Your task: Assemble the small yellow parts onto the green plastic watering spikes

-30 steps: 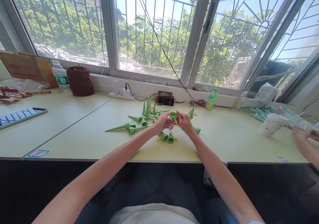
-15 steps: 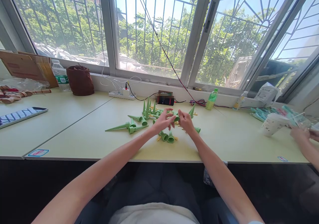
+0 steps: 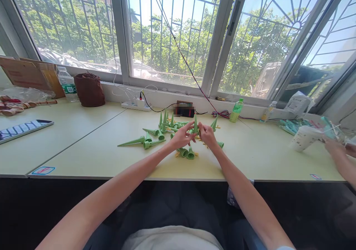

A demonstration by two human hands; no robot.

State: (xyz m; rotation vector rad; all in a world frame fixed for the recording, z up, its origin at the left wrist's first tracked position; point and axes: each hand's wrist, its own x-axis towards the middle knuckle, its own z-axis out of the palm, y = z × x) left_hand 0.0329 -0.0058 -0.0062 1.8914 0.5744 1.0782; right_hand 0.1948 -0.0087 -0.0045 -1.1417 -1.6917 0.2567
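A green plastic watering spike (image 3: 195, 125) stands upright, point up, between the fingers of my left hand (image 3: 182, 136). My right hand (image 3: 207, 135) is closed right beside the spike, thumb side toward it; whatever its fingertips pinch is hidden. Under and around both hands lie more green spikes, some with small yellow valve pieces. Two spikes (image 3: 187, 153) rest nearest me with their round open ends showing. Several others (image 3: 143, 141) lie on their sides to the left, and a group (image 3: 165, 121) stands point up behind my left hand.
A black device (image 3: 185, 111) with cables sits at the back by a power strip (image 3: 135, 105). A green bottle (image 3: 236, 110) stands at back right. A phone (image 3: 25, 129) lies at left. Another person's hand (image 3: 335, 150) works at far right beside a white cup (image 3: 306, 138).
The spike in my left hand has turned from its open end facing me to upright with its point up. Both hands stay nearly in place. The other person's hand has shifted slightly.
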